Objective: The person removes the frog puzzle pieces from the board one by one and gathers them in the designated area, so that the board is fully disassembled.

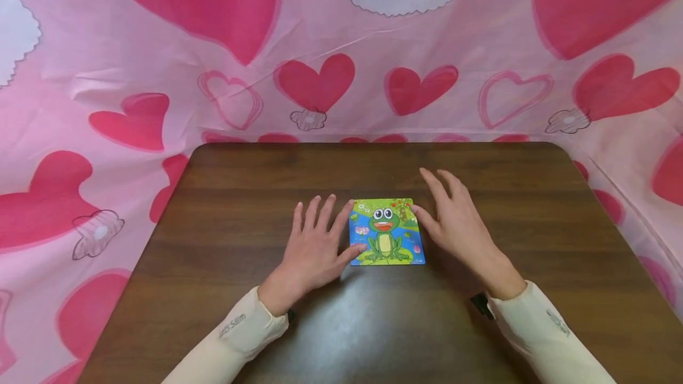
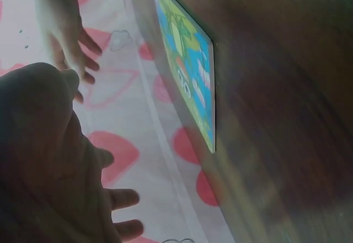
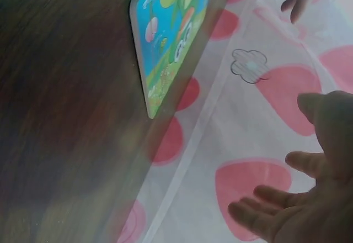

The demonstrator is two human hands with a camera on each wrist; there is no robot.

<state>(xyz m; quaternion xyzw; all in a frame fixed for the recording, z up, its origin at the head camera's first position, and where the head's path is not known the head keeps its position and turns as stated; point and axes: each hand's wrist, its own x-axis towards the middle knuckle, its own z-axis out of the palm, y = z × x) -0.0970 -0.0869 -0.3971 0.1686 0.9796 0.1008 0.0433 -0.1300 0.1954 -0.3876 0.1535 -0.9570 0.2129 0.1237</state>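
A square frog picture board (image 1: 385, 236), perhaps a puzzle, lies flat on the brown wooden table (image 1: 341, 325). It shows a green frog on blue and green ground. My left hand (image 1: 315, 248) is spread above its left side, thumb and index finger overlapping its edge in the head view. On the other side my right hand (image 1: 459, 224) hovers with fingers extended, its thumb near the top right corner. Both wrist views show a gap between the board (image 2: 187, 66) and the hands, the left hand (image 2: 49, 149) and the right hand (image 3: 309, 188) holding nothing.
Behind the table and along its sides hangs a pink cloth (image 1: 368, 40) printed with red hearts and white faces. The table's far edge (image 1: 373, 143) meets this cloth. Pale sleeves (image 1: 240, 330) cover both forearms.
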